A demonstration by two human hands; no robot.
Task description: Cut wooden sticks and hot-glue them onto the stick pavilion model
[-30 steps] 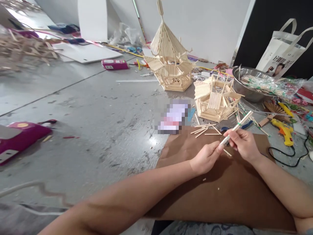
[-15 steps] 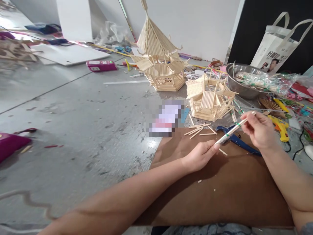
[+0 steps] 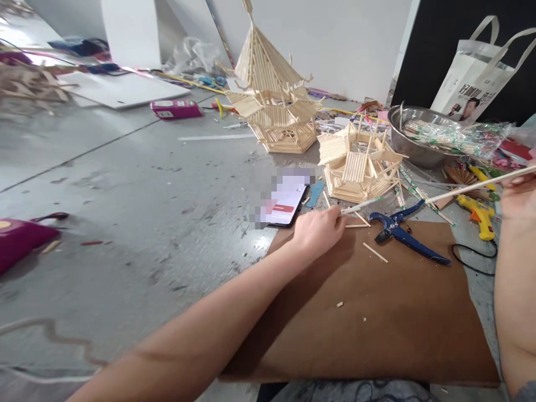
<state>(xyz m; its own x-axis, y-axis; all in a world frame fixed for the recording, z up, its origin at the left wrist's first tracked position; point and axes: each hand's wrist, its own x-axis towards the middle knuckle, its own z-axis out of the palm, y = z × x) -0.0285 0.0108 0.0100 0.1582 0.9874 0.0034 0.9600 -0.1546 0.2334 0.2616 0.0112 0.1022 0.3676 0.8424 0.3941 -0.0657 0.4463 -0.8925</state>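
hands: well apart now, no longer meeting on one wrapped piece
left hand (image 3: 320,230): fingers closed around a thin, pale wrapper (image 3: 362,205) with a green end
right hand (image 3: 518,195): at the right edge, pinching a stick (image 3: 469,188), bare wood, long and straight
cutter (image 3: 397,230): blue, curved-handled, now uncovered on the smooth brown sheet (image 3: 397,318)
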